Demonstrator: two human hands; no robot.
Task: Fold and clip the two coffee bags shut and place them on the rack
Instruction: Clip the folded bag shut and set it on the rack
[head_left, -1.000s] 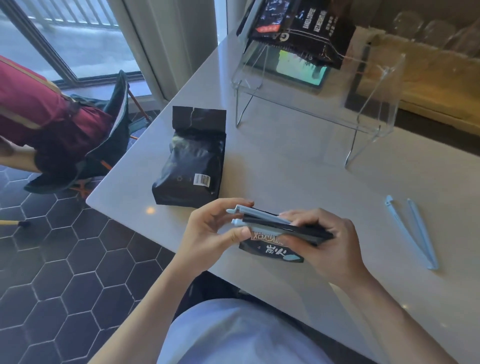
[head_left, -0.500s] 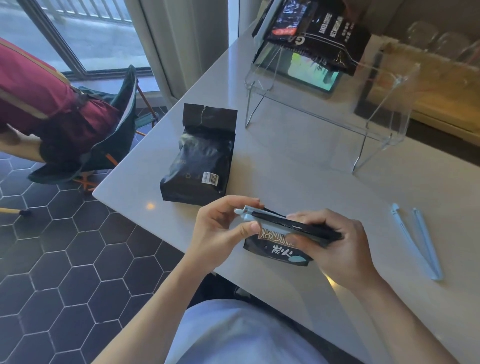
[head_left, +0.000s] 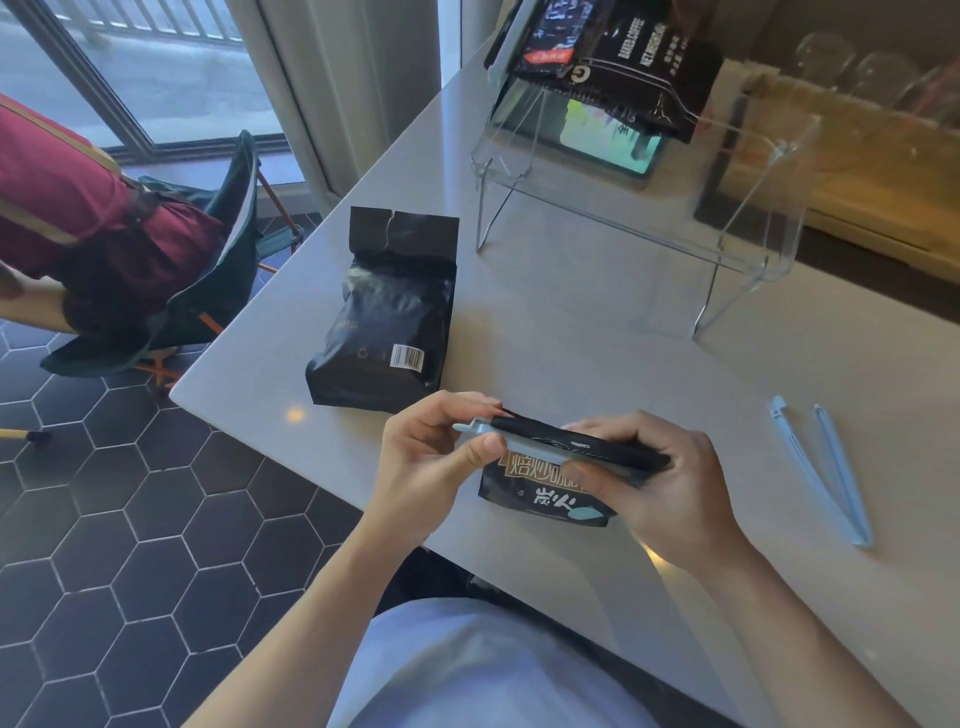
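Between both hands (head_left: 550, 467), clipped coffee bag (head_left: 545, 496)

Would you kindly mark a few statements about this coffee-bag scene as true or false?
1. Both hands hold the small black printed coffee bag. True: left hand and right hand grip it.
2. The spare pale blue plastic clip lies shut. False: it lies open in a V.
3. The large plain black coffee bag is on the clear acrylic rack. False: it lies on the white table.
4. A pale blue clip sits along the held bag's top. True.
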